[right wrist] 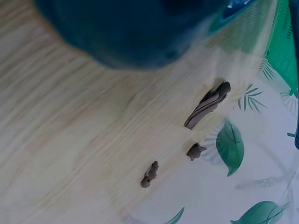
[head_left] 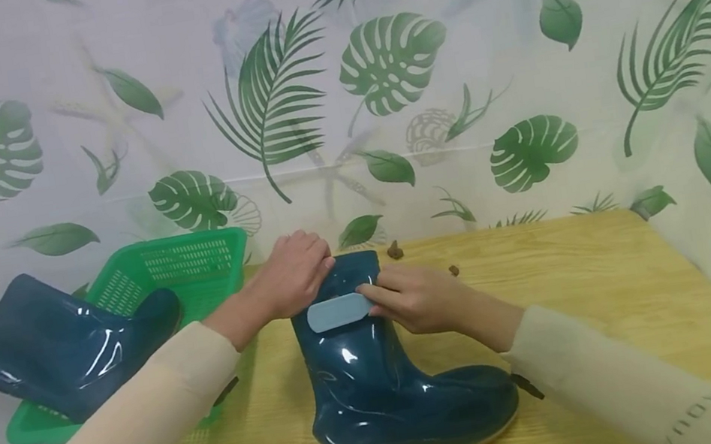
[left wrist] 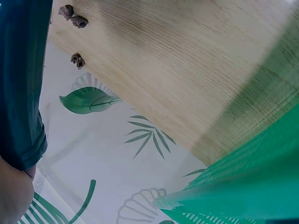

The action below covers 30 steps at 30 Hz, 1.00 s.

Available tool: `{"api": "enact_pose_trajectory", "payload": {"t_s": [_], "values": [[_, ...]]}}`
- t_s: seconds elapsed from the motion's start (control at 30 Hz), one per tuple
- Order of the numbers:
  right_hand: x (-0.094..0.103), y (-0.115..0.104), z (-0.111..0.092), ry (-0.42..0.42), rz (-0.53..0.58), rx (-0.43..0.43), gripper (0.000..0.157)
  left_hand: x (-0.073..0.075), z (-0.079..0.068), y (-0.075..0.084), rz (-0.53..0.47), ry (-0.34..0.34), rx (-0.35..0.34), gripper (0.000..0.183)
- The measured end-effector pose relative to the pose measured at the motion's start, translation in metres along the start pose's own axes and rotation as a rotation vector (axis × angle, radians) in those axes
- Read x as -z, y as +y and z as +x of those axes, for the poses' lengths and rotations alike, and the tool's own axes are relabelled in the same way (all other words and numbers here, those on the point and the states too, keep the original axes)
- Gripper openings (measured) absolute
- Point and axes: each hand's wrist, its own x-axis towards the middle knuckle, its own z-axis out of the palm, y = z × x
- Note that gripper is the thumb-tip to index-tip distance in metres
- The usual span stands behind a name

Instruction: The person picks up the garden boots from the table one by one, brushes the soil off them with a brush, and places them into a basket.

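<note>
A glossy dark-blue rubber boot (head_left: 415, 403) stands on the table, toe to the right in the head view. My left hand (head_left: 291, 273) grips the rim of its shaft; in the left wrist view only a bit of that hand (left wrist: 14, 196) shows below the boot (left wrist: 21, 84). My right hand (head_left: 417, 297) pinches the end of a light-blue oblong tool (head_left: 339, 312), which looks like the back of a brush, against the upper shaft. Its underside is hidden. From the right wrist, the boot (right wrist: 135, 32) appears blurred and neither that hand nor the tool is visible.
At the left, a green perforated basket (head_left: 198, 267) holds a second blue boot (head_left: 99, 341) lying across it. Small brown lumps (head_left: 395, 250) lie near the back edge of the wooden table (head_left: 582, 281). Behind hangs a leaf-patterned white cloth (head_left: 473, 84).
</note>
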Motion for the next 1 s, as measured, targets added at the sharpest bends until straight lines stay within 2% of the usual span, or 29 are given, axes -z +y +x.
{"api": "enact_pose_trajectory", "payload": {"t_s": [0.27,0.53,0.8,1.0], "values": [[0.002,0.003,-0.009,-0.035,0.007,-0.022,0.044,-0.001,0.0,-0.001,0.001,0.0,-0.002,0.023],[0.014,0.007,-0.023,-0.053,-0.01,-0.065,0.052,-0.002,-0.001,-0.003,-0.001,-0.026,0.019,0.024],[0.015,0.008,-0.024,-0.068,-0.006,-0.073,0.053,-0.002,-0.002,-0.002,-0.011,-0.01,0.004,0.023],[0.007,0.003,-0.016,-0.017,-0.008,-0.041,0.045,-0.003,0.0,0.0,-0.014,0.008,-0.006,0.022]]}}
